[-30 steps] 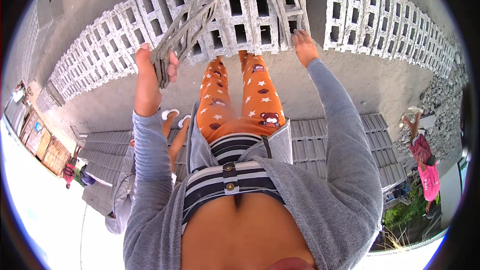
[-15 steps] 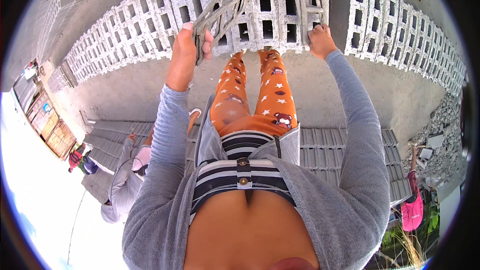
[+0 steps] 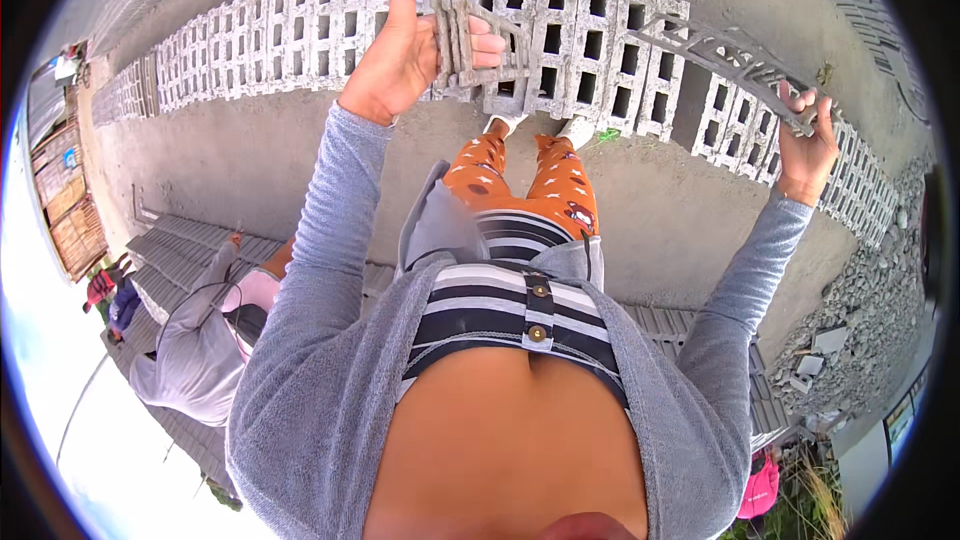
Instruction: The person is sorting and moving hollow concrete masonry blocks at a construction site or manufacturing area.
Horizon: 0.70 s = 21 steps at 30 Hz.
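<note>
My left hand (image 3: 400,55) is closed round a small stack of grey ladder-like frames (image 3: 455,45), held above the row of hollow concrete blocks (image 3: 590,45). Its fingertips show past the stack's right side, and the thumb points up. Out to the right, my right hand (image 3: 808,152) grips the near end of another long grey ladder-like frame (image 3: 725,52). This one slants over the blocks' right part, its far end up and to the left. How many frames are in each hand is hard to tell.
Block rows curve away to the left (image 3: 270,35) and right (image 3: 860,175). Behind me lie grey stacked slabs (image 3: 190,250), and a person in grey (image 3: 190,360) bends beside them. Rubble (image 3: 850,310) lies on the right, with a person in pink (image 3: 760,488) beyond.
My right hand has swung far to the right, carrying a frame off the nearer blocks. My left hand's frames have turned to a more upright stack. The view has shifted.
</note>
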{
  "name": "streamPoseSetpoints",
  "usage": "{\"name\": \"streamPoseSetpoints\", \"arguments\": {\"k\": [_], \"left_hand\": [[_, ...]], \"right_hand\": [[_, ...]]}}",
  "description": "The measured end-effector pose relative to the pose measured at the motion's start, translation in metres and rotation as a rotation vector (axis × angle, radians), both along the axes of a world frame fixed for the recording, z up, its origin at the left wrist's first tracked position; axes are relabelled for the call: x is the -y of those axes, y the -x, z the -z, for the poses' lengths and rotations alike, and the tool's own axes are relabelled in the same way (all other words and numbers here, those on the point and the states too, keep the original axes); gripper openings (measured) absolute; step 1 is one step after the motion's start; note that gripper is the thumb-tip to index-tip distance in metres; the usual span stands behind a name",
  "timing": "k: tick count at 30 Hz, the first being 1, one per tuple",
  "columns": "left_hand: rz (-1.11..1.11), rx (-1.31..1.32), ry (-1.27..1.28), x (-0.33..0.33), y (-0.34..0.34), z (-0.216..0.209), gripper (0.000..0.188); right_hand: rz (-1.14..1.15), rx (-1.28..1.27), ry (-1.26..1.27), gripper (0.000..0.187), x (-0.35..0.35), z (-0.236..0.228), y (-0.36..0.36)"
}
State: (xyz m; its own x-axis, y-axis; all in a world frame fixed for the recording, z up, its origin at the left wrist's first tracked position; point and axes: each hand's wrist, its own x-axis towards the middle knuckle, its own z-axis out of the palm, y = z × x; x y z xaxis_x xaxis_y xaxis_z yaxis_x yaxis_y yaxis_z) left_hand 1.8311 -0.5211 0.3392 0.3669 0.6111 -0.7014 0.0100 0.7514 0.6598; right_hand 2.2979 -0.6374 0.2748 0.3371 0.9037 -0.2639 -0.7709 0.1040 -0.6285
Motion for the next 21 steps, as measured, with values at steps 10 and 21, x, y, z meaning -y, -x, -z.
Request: {"name": "streamPoseSetpoints", "arguments": {"k": [10,21], "left_hand": [[-0.153,-0.118,-0.103,-0.024,0.077,0.023,0.054],[-0.094,-0.092,-0.094,-0.029,0.076,0.033,0.048]], "right_hand": [[0.500,-0.056,0.339,0.019,0.173,-0.036,0.007],[0.536,0.512,0.656,0.016,0.115,-0.032,0.134]]}}
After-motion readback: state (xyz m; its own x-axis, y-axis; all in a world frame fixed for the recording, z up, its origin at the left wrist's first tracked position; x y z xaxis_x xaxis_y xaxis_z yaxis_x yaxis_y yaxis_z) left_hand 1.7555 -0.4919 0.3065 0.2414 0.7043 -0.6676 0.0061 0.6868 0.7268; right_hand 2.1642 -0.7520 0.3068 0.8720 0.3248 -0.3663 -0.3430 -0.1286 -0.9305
